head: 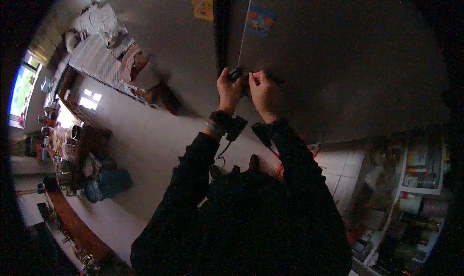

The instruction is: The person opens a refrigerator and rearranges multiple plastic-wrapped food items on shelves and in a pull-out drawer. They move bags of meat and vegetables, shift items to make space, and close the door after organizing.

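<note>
Both hands are raised in front of a dark, flat upright surface. My left hand (230, 91) grips a small dark object (236, 74) between thumb and fingers; its kind is too dim to tell. Close to its right, my right hand (263, 93) has thumb and forefinger pinched together near that object. Whether something small lies in this pinch cannot be seen. A thin pale line (244, 29) runs upward from just above the dark object. A yellow sticker (203, 7) and a blue sticker (260, 21) are on the surface above. Dark devices are strapped at both wrists.
At the upper left stands a bed with a striped cover (99, 60) and a bag on it. A cluttered table (65, 142) is at the left, with a dark blue bin-like object (108, 185) beside it. Shelves with many items (420, 192) stand at the lower right.
</note>
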Available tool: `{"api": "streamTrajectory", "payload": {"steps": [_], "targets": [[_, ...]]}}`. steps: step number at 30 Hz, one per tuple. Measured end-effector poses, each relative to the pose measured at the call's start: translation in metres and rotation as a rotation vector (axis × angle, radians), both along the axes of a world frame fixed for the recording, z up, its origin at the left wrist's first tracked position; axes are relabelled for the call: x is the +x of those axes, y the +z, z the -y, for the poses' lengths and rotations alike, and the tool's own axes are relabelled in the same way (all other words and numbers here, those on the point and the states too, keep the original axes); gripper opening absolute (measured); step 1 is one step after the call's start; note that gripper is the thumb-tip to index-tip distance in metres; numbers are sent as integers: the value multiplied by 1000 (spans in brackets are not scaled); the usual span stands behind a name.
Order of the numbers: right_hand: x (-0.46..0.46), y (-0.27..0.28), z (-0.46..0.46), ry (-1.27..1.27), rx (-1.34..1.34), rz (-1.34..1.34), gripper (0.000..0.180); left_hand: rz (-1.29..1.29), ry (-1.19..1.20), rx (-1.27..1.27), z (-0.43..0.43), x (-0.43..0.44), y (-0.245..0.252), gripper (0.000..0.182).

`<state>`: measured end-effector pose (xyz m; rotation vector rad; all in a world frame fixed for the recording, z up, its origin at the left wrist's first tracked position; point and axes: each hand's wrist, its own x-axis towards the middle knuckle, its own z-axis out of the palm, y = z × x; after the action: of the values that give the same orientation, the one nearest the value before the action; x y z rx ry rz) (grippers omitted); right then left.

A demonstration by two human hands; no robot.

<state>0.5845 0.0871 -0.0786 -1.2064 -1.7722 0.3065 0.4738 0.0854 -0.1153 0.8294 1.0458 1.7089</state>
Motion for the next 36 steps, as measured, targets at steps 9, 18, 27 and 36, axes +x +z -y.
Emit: {"api": "streamTrajectory", "payload": {"steps": [9,18,27,36], "targets": [[-9,26,8,-52,99,110,13,-483,211,106,-7,-12,-2,21],[-14,72,8,-81,164,104,15,-417,97,-68,5,-14,81,15],[-13,85,-9,-73,153,73,16,-453,143,202,-22,-25,92,21],[-23,95,-11,-85,139,96,13,-620,290,270,-29,-35,101,26]]}}
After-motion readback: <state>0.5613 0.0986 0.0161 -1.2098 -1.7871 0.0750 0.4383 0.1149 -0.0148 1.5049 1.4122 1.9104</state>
